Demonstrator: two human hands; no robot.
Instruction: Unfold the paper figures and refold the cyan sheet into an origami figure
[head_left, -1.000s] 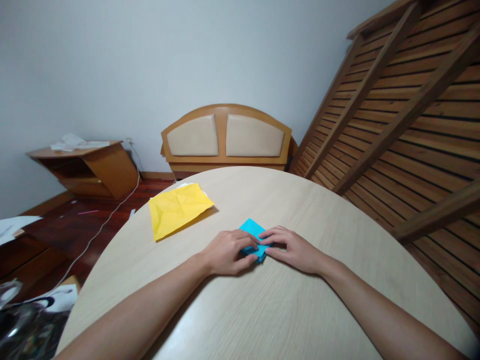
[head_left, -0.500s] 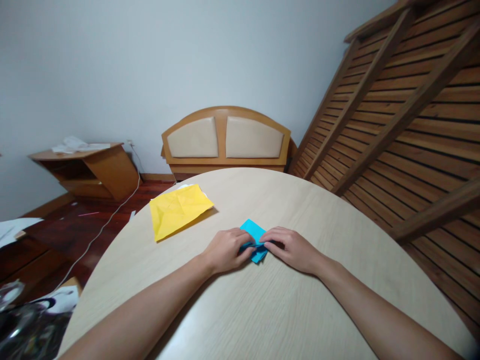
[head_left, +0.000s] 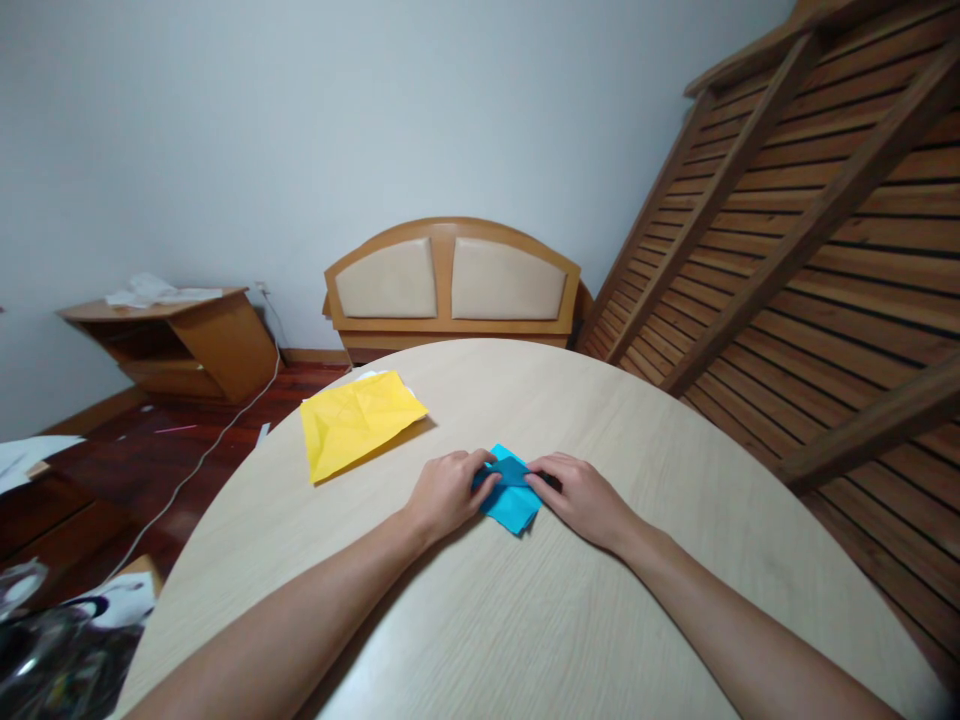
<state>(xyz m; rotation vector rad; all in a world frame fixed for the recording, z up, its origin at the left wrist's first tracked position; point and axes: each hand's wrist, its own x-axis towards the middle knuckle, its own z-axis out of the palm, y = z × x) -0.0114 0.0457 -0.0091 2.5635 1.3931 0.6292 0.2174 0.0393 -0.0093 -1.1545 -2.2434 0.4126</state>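
Blue paper [head_left: 511, 498], corner pointing toward the person, is pinched by left hand [head_left: 448, 494] and right hand [head_left: 581, 497].

Both bare forearms reach forward from the lower corners and converge toward the middle. The left hand [head_left: 448, 493] lies palm down, knuckles up, fingers curled inward with thumb and fingertips pinched together toward the right. The right hand [head_left: 581, 497] mirrors it, palm down, fingertips pointing left, its grip closed. The two sets of fingertips almost meet.
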